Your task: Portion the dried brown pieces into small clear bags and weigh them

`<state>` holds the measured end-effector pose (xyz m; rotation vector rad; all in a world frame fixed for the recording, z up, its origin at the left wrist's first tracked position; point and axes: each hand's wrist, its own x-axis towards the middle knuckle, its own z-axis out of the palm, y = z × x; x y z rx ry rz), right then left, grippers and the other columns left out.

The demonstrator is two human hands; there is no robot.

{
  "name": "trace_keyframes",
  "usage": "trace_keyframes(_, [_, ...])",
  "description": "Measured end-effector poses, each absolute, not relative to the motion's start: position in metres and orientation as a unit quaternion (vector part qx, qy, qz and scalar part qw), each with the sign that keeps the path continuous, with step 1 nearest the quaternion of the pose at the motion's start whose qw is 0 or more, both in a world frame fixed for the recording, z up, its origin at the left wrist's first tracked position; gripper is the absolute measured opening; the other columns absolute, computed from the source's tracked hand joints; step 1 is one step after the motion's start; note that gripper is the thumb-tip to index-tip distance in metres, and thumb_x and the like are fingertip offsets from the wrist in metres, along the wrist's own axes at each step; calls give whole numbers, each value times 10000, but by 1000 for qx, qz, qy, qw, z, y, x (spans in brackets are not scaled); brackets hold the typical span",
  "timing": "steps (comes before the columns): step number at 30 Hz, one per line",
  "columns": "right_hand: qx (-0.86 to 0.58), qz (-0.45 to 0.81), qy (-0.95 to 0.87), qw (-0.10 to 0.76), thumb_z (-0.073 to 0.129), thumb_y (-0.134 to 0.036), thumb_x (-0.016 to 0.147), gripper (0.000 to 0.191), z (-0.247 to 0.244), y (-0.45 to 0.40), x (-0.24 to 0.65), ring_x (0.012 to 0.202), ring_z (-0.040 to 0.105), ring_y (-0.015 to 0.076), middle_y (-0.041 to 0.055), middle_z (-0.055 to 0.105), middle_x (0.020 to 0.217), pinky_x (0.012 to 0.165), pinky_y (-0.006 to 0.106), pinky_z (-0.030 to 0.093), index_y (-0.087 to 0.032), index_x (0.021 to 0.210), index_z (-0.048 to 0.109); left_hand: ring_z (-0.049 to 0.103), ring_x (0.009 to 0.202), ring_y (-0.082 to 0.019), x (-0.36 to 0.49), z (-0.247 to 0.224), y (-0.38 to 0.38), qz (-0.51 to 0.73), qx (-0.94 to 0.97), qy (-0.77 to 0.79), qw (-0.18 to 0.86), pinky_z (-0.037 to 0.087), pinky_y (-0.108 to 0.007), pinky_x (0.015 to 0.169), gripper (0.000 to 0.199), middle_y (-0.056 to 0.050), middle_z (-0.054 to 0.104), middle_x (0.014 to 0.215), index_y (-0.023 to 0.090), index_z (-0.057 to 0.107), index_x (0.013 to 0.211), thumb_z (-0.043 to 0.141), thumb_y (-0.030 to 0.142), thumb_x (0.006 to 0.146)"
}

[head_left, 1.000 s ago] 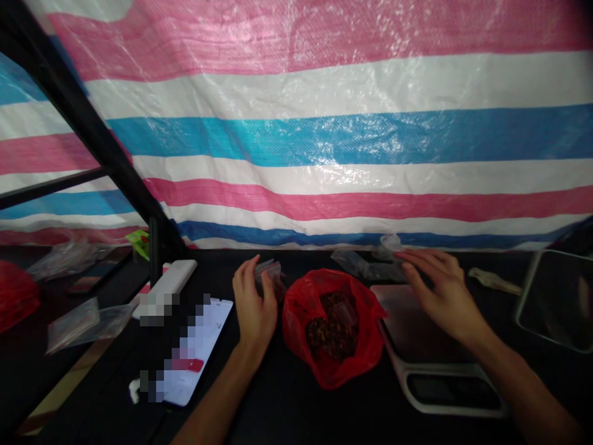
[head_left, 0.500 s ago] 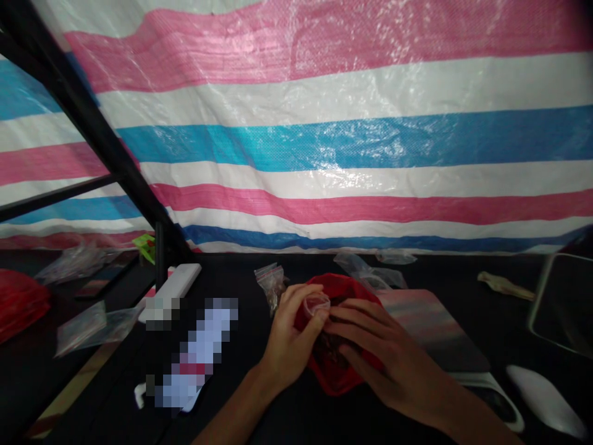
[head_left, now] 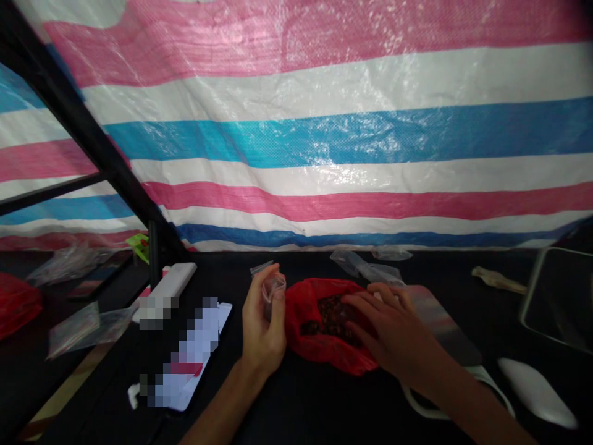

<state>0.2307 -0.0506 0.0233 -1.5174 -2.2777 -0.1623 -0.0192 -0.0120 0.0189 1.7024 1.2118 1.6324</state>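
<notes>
My left hand (head_left: 265,327) is closed around a small clear plastic bag (head_left: 273,285), whose mouth stands open between thumb and fingers. Just right of it lies an opened red plastic bag (head_left: 303,346) with many small dark brown pieces (head_left: 331,312) inside; their kind is too small to make out. My right hand (head_left: 389,327) rests over the right side of the red bag, fingers stretched apart and their tips near the brown pieces. Nothing shows in its grasp. Behind my left hand, the edge of another zip bag (head_left: 260,268) peeks out.
Clear plastic bags (head_left: 365,266) lie at the back. To the right are a grey flat panel (head_left: 440,327), a white mouse (head_left: 537,392) and a dark-screened device (head_left: 560,303). A phone (head_left: 204,352) and white box (head_left: 173,284) lie left, near a black frame post (head_left: 154,247).
My hands have moved apart. The left drew away leftward with the small clear bag, and the right shifted slightly right, uncovering the brown pieces in the red bag.
</notes>
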Motion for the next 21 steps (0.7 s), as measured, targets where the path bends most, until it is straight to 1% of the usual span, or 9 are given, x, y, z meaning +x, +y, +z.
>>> trace_keyframes(4, [-522, -66, -826, 201, 618, -155, 944, 343, 21, -51, 228, 1182, 589, 305, 6, 768, 1214, 1020, 530, 366, -308, 1243, 686, 677, 1140, -278, -21, 25, -8, 473, 714, 482, 185, 537, -427, 1010, 422, -101, 663, 1285, 251, 567, 1385, 605, 331, 973])
trace_keyframes(6, [-521, -98, -825, 196, 576, -66, 910, 476, 19, -51, 228, 1224, 579, 318, 13, 756, 1275, 1032, 528, 350, -292, 1321, 658, 692, 1125, -316, -19, 24, -7, 378, 759, 500, 176, 555, -466, 991, 542, -116, 639, 1342, 279, 546, 1441, 673, 389, 925])
trace_keyframes(8, [-515, -126, -828, 183, 533, -2, 875, 603, 17, -51, 227, 1256, 575, 318, 32, 746, 1313, 1037, 517, 348, -263, 1414, 601, 690, 1138, -352, -17, 20, -8, 316, 786, 498, 186, 562, -502, 992, 650, -136, 632, 1373, 284, 519, 1490, 722, 396, 883])
trace_keyframes(10, [-498, -129, -839, 177, 509, 20, 868, 653, 16, -51, 226, 1271, 580, 293, 31, 738, 1334, 1040, 494, 349, -249, 1462, 554, 653, 1206, -374, -15, 14, -9, 306, 796, 481, 203, 542, -533, 1035, 686, -150, 651, 1350, 264, 510, 1507, 733, 317, 860])
trace_keyframes(12, [-478, -120, -851, 184, 505, 8, 889, 630, 16, -51, 222, 1268, 590, 267, 24, 740, 1330, 1035, 471, 350, -240, 1467, 539, 630, 1233, -361, -13, 10, -11, 330, 789, 467, 223, 519, -540, 1069, 655, -146, 677, 1296, 250, 534, 1485, 702, 218, 853])
trace_keyframes(14, [-470, -114, -853, 195, 515, -26, 916, 592, 16, -50, 218, 1224, 610, 262, 37, 756, 1289, 1014, 465, 355, -227, 1473, 526, 674, 1126, -306, -10, 8, -12, 359, 765, 460, 273, 544, -489, 1022, 599, -116, 705, 1202, 251, 555, 1447, 653, 155, 864])
trace_keyframes(16, [-481, -111, -845, 204, 551, -74, 932, 572, 15, -49, 213, 1138, 629, 275, 56, 777, 1203, 960, 458, 375, -226, 1482, 521, 711, 948, -230, -6, 7, -11, 378, 725, 452, 356, 579, -394, 897, 555, -64, 726, 1077, 255, 546, 1422, 605, 131, 884])
trace_keyframes(18, [-502, -96, -834, 209, 605, -108, 922, 593, 13, -49, 209, 1078, 626, 283, 58, 781, 1145, 918, 443, 389, -237, 1494, 516, 706, 819, -177, -3, 8, -10, 401, 673, 450, 429, 571, -312, 780, 532, -20, 729, 979, 247, 535, 1393, 590, 123, 879])
trace_keyframes(21, [-522, -68, -819, 228, 647, -105, 899, 586, 11, -50, 205, 1122, 600, 285, 40, 776, 1160, 947, 433, 386, -263, 1456, 559, 697, 788, -157, 0, 9, -5, 451, 595, 463, 478, 550, -265, 733, 442, -4, 725, 923, 212, 591, 1257, 627, 123, 826])
